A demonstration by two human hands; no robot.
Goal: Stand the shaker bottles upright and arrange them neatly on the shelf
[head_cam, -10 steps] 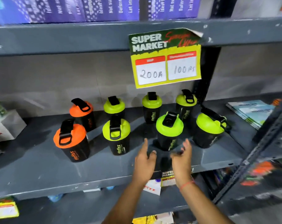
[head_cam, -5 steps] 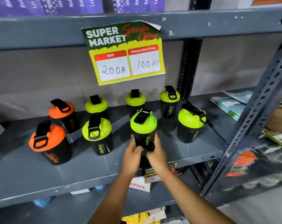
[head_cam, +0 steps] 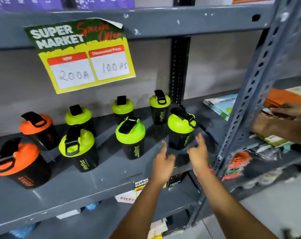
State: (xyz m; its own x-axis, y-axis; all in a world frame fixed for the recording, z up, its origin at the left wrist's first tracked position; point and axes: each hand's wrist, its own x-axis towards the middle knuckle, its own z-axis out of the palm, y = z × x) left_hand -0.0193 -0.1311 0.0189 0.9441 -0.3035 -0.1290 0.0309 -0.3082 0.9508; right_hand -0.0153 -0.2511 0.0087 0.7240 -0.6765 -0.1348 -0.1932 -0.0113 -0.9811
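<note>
Several black shaker bottles stand upright in two rows on the grey shelf (head_cam: 63,188). Two at the left carry orange lids (head_cam: 20,163) (head_cam: 40,128); the others carry green lids. The front green bottle (head_cam: 131,138) stands mid-shelf, and the rightmost green bottle (head_cam: 181,130) stands beside it. My left hand (head_cam: 163,161) hovers just right of the front green bottle, empty, fingers apart. My right hand (head_cam: 198,152) hovers in front of the rightmost bottle, empty, fingers spread, apart from it.
A yellow price sign (head_cam: 84,57) hangs from the upper shelf beam. A perforated grey upright (head_cam: 246,104) stands at the right. Booklets (head_cam: 220,105) lie on the shelf behind it. Another person's hands (head_cam: 284,118) work on the neighbouring shelf.
Both hands let go of the front green bottle, which now stands alone, and moved right toward the rightmost bottle. The camera swung right.
</note>
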